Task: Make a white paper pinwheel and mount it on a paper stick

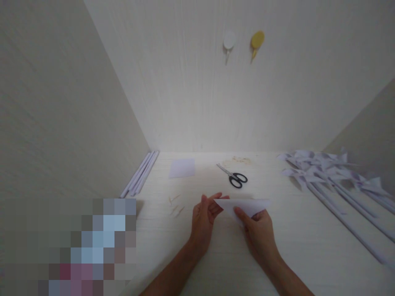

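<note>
Pale wood-grain walls close in a cream tabletop (308, 238) on three sides, and all places below are given from the black-handled scissors (233, 176) lying on it. Just in front of the scissors, toward the viewer, a folded white paper triangle (247, 205) is held slightly above the surface. Its long edge runs left to right, with one tip pinched between thumb and fingers of the left hand (205, 216) and the lower point gripped from beneath by the right hand (257, 230) — both hands are closed on the paper, one at each end, so neither is nearer than the other.

One flat square sheet of white paper (182, 167) lies to the left of the scissors, and further left a bundle of about three white paper rods (140, 174) is laid along the wall. A few thin wooden sticks (175, 205) are scattered to the front left — three or four, hard to count. To the right, a heap of white paper pinwheels on long rods (333, 176) is spread out; their number cannot be told exactly. On the wall behind the scissors two hooks are fixed: one white round wall hook (229, 41) and one yellow round wall hook (257, 41).
</note>
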Action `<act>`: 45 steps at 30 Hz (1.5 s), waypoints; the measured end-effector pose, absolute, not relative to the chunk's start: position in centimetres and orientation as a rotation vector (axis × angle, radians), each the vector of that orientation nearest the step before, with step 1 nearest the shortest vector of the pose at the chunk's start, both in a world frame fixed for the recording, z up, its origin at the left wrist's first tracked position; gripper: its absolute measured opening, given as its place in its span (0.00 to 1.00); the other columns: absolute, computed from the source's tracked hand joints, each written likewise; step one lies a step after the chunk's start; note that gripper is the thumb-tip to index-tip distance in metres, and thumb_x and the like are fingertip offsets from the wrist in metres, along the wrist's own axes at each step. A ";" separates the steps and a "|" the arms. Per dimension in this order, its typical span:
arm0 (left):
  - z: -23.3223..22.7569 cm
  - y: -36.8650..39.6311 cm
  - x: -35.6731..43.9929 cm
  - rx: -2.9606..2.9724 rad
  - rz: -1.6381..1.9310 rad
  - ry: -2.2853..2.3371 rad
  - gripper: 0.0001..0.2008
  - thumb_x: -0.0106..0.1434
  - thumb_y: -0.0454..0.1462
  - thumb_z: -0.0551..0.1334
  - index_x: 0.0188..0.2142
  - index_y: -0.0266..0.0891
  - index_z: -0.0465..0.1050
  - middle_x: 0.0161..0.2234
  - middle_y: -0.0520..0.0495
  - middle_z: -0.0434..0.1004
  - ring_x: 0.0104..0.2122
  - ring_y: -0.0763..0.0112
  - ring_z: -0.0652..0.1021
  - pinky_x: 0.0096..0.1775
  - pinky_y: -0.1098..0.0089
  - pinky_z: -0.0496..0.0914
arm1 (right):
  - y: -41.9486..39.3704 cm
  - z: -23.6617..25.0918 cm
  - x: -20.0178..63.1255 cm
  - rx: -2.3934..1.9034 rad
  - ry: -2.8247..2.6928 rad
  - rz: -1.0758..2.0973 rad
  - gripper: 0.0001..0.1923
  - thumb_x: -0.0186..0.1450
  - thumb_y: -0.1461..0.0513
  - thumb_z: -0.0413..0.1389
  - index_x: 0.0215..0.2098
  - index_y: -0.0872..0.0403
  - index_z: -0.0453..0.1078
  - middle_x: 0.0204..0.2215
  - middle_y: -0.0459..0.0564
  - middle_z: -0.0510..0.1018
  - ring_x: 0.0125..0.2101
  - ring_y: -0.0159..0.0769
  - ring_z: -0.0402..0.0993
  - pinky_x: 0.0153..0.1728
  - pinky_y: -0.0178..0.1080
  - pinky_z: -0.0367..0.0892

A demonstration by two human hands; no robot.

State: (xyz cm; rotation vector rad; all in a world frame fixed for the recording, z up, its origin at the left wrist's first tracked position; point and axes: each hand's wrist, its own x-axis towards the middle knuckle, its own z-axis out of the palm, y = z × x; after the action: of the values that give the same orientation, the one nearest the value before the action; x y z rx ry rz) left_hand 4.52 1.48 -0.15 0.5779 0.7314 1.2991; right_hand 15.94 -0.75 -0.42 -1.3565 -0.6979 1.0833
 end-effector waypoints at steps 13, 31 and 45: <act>-0.4 1.2 4.4 0.728 1.265 0.815 0.15 0.53 0.40 0.59 0.34 0.29 0.73 0.33 0.38 0.77 0.34 0.64 0.76 0.42 0.62 0.68 | -0.7 -0.7 15.9 -1.304 -0.719 1.133 0.22 0.47 0.59 0.61 0.39 0.58 0.64 0.26 0.47 0.75 0.26 0.34 0.70 0.29 0.36 0.65; -0.4 1.6 4.5 0.651 1.247 0.860 0.11 0.49 0.39 0.62 0.28 0.30 0.75 0.30 0.41 0.77 0.29 0.70 0.76 0.38 0.69 0.69 | -0.5 -0.5 15.6 -1.316 -0.713 1.060 0.18 0.44 0.61 0.62 0.32 0.58 0.65 0.26 0.48 0.76 0.27 0.35 0.71 0.29 0.37 0.66; -0.6 2.1 4.0 0.604 1.313 0.819 0.11 0.48 0.39 0.63 0.28 0.32 0.74 0.28 0.42 0.77 0.28 0.72 0.75 0.34 0.71 0.69 | 0.6 -0.9 17.6 -0.889 -0.548 1.127 0.14 0.48 0.61 0.60 0.34 0.53 0.69 0.25 0.43 0.75 0.24 0.26 0.68 0.26 0.29 0.63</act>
State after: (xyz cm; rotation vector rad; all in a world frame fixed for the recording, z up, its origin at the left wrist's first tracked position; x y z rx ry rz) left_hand 3.97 2.13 -0.61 0.6045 0.8187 1.3132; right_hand 17.55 0.56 -0.87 -0.8893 -0.5482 1.1270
